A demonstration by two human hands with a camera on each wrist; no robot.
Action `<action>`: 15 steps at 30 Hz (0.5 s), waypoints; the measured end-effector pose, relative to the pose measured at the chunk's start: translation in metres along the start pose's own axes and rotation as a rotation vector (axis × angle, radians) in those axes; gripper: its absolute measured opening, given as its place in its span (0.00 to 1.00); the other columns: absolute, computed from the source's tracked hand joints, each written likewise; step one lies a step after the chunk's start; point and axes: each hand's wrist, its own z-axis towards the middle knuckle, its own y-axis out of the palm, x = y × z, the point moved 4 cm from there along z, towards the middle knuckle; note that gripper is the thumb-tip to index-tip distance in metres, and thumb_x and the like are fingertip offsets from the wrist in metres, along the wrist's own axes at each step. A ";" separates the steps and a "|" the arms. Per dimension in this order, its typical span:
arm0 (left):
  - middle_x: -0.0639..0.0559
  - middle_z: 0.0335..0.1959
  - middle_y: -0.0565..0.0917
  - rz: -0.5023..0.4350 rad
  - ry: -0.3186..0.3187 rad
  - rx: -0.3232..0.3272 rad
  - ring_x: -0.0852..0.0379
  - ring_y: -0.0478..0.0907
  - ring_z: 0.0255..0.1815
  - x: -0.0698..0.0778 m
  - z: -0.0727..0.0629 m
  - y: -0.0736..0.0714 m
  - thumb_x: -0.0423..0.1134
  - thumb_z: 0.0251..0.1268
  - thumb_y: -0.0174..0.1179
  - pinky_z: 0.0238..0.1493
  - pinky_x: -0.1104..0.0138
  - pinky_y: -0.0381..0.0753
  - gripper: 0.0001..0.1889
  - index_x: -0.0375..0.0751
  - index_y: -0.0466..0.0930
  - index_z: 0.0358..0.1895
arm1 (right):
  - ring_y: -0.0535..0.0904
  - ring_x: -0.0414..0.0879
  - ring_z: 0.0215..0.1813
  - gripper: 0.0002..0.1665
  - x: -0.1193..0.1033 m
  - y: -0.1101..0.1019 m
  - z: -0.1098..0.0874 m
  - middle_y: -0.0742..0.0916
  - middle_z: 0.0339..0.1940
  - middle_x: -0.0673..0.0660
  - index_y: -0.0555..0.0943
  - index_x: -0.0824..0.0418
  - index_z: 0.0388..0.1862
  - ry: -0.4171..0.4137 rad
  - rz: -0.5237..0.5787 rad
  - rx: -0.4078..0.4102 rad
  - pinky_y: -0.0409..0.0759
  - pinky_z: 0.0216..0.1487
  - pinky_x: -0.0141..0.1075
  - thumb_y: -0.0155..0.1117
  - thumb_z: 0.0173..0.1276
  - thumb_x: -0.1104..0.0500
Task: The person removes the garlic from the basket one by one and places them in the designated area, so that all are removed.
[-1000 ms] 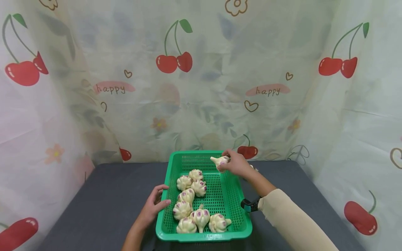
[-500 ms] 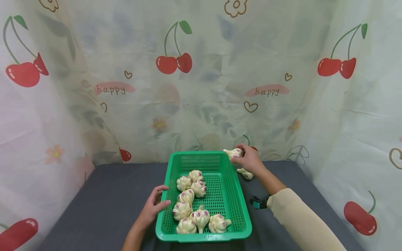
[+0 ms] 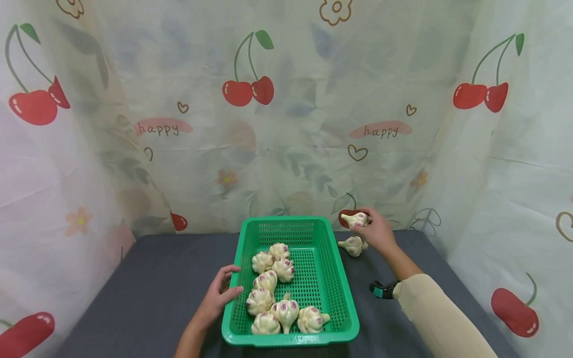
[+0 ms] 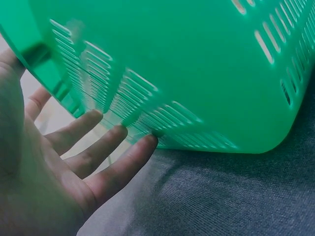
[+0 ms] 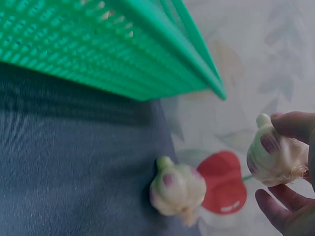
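Note:
My right hand (image 3: pixel 378 232) pinches a purple-streaked garlic bulb (image 3: pixel 356 220) above the table, beyond the far right corner of the green plastic basket (image 3: pixel 351 318). The right wrist view shows the held garlic bulb (image 5: pixel 273 155) between thumb and fingers, roots toward the palm. Below it, a second garlic bulb (image 3: pixel 352 246) lies on the table outside the basket. Several garlic bulbs sit inside, mostly along the left side and near end, among them one bulb (image 3: pixel 311 319) at the near right. My left hand (image 3: pixel 218 297) rests against the basket's left side, its straight fingers (image 4: pixel 123 164) touching the slotted wall.
A dark grey cloth (image 3: pixel 170 278) covers the table. Close behind it hangs a pale curtain (image 3: pixel 286 164) printed with cherries, and more curtain closes in both sides. A dark band (image 3: pixel 382 290) circles my right wrist below a cream sleeve (image 3: pixel 440 311).
My right hand has carried its garlic bulb from over the basket rightward, past the rim to above the table. The bulb on the table has come into view. My left hand has stayed put.

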 end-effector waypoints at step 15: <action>0.32 0.58 0.72 -0.006 -0.010 0.007 0.40 0.75 0.54 -0.002 0.000 -0.002 0.30 0.67 0.57 0.46 0.57 0.76 0.22 0.37 0.65 0.63 | 0.73 0.65 0.52 0.36 0.060 -0.011 -0.001 0.75 0.58 0.72 0.67 0.66 0.67 0.144 -0.053 0.093 0.73 0.44 0.53 0.68 0.64 0.57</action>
